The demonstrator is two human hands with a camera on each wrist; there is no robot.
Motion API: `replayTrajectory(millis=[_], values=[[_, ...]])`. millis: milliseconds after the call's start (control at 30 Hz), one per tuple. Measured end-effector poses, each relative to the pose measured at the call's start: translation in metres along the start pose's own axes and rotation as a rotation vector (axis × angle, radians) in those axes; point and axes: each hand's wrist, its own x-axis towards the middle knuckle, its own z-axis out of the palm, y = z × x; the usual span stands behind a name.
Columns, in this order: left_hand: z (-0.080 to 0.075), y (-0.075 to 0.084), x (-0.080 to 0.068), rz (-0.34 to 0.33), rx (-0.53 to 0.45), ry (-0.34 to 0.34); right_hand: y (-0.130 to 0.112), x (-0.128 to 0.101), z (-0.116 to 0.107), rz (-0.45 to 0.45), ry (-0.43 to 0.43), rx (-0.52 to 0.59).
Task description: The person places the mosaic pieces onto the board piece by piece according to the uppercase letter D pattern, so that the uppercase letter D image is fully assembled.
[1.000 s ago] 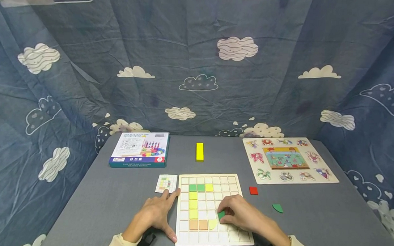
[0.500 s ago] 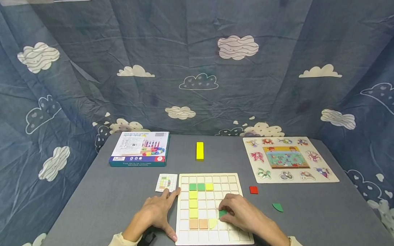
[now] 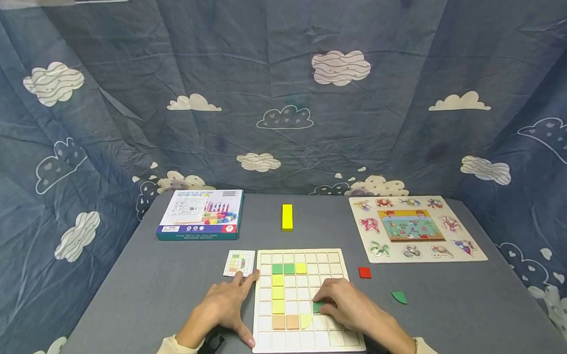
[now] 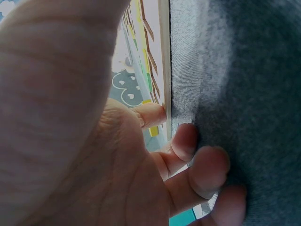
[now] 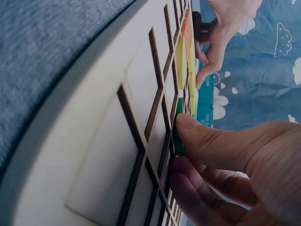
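A pale wooden grid board (image 3: pixel 306 344) lies at the table's near edge, with green, yellow and orange tiles set in its cells. My right hand (image 3: pixel 342 306) rests on the board and pinches a dark green tile (image 3: pixel 317 306) between thumb and fingers; the right wrist view shows that tile (image 5: pixel 178 123) standing against the grid ribs of the board (image 5: pixel 94 155). My left hand (image 3: pixel 225 305) lies flat on the table against the board's left edge, and its fingers (image 4: pixel 188 141) touch the board's rim (image 4: pixel 164 61).
A small pattern card (image 3: pixel 239 263) lies left of the board. A red square tile (image 3: pixel 364 272) and a green quarter-round piece (image 3: pixel 399 297) sit to the right. Farther back are a yellow block (image 3: pixel 287 217), a toy box (image 3: pixel 201 214) and an animal peg puzzle (image 3: pixel 415 228).
My right hand has shifted the green tile very slightly up the board. The left hand has stayed still.
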Motion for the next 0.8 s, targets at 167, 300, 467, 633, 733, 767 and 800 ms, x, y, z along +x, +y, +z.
replayTrajectory(millis=[167,300,467,633,733,767,800], values=[[0.0001,0.0002,0.0003,-0.007,-0.003,-0.001,0.0012,0.0008,-0.0001,-0.019,0.025,-0.026],[0.0002,0.0004,0.0001,-0.010,-0.009,-0.001,0.0013,0.0013,-0.0004,-0.023,0.017,-0.033],[-0.0003,0.0005,-0.0001,-0.010,-0.012,0.000,0.0006,0.0006,-0.0006,-0.015,0.002,-0.040],[-0.0005,0.0003,0.0000,-0.010,-0.015,-0.001,-0.0003,-0.0004,-0.0015,-0.022,0.003,-0.069],[-0.0001,0.0002,0.0004,-0.012,-0.014,-0.003,-0.0012,-0.0008,-0.0020,0.000,-0.008,-0.075],[0.0001,0.0001,0.0006,-0.012,-0.013,-0.003,-0.0014,-0.0009,-0.0021,0.010,-0.012,-0.075],[0.0002,0.0002,0.0008,-0.013,-0.012,-0.004,-0.0017,-0.0010,-0.0022,0.019,-0.017,-0.076]])
